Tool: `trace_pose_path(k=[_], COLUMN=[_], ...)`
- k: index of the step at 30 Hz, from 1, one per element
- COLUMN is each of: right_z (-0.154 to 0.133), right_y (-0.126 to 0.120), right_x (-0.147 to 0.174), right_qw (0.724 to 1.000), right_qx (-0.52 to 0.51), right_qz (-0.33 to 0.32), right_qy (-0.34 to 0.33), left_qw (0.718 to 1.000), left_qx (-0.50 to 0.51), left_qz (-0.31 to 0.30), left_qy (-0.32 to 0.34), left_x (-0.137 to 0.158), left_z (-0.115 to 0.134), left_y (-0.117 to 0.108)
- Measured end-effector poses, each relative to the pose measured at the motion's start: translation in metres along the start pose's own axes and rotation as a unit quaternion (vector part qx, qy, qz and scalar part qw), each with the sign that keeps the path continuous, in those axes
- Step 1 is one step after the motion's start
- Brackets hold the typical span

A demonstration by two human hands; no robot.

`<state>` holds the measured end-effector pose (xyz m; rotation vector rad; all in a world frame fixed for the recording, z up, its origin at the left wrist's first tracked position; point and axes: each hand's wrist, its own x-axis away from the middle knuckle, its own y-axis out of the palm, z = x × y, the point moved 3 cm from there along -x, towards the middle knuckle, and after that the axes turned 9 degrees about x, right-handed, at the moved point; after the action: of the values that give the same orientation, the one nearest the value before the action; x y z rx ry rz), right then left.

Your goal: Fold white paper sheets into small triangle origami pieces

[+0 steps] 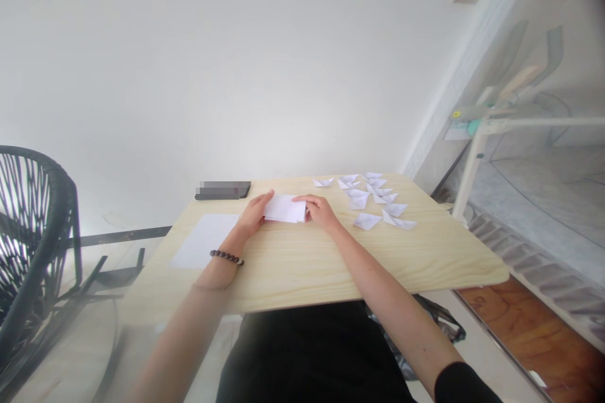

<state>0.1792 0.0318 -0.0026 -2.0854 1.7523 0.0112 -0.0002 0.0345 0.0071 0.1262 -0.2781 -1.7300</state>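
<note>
Between my two hands is a folded sheet of white paper (283, 208), held just above the table or resting on it; I cannot tell which. My left hand (255, 213) grips its left end, thumb on top, with a dark bead bracelet on the wrist. At the right end, my right hand (319, 210) pinches the paper, its index finger lying along the top edge. Several folded white paper boats (358, 200) stand in loose rows to the right of my right hand. Flat white paper (201, 240) lies on the table left of my left hand.
The pale wooden table (302, 271) meets the white wall at its back. A dark flat case (223, 190) lies at the back left. A dark woven chair (38, 233) stands at the left, and a white metal frame (470, 170) at the right.
</note>
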Motion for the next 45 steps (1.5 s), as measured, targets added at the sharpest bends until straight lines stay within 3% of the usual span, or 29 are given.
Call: trace_pose_path(k=[5, 7, 11, 16, 24, 45], right_z=[-0.009, -0.009, -0.006, -0.007, -0.01, -0.013], right_y=[-0.001, -0.003, -0.006, -0.003, -0.002, -0.004], right_x=[0.003, 0.002, 0.0, 0.0, 0.002, 0.004], right_qw=[0.996, 0.996, 0.998, 0.989, 0.987, 0.985], right_qx=[-0.078, -0.083, 0.026, 0.127, 0.143, 0.151], right_qz=[-0.046, -0.029, 0.061, 0.064, 0.054, 0.072], right_qy=[-0.006, 0.005, -0.002, -0.039, -0.05, -0.052], left_qw=[0.997, 0.997, 0.996, 0.994, 0.987, 0.985], left_qx=[-0.058, -0.062, -0.062, -0.085, -0.149, -0.148], left_qz=[-0.013, -0.023, -0.023, -0.044, -0.007, -0.016], left_qy=[0.051, 0.049, 0.051, 0.06, 0.059, 0.083], left_x=[-0.001, -0.001, 0.003, 0.011, 0.013, 0.009], left_z=[-0.006, -0.007, -0.004, 0.002, 0.006, 0.003], left_y=[-0.003, -0.004, 0.0, 0.009, 0.011, 0.01])
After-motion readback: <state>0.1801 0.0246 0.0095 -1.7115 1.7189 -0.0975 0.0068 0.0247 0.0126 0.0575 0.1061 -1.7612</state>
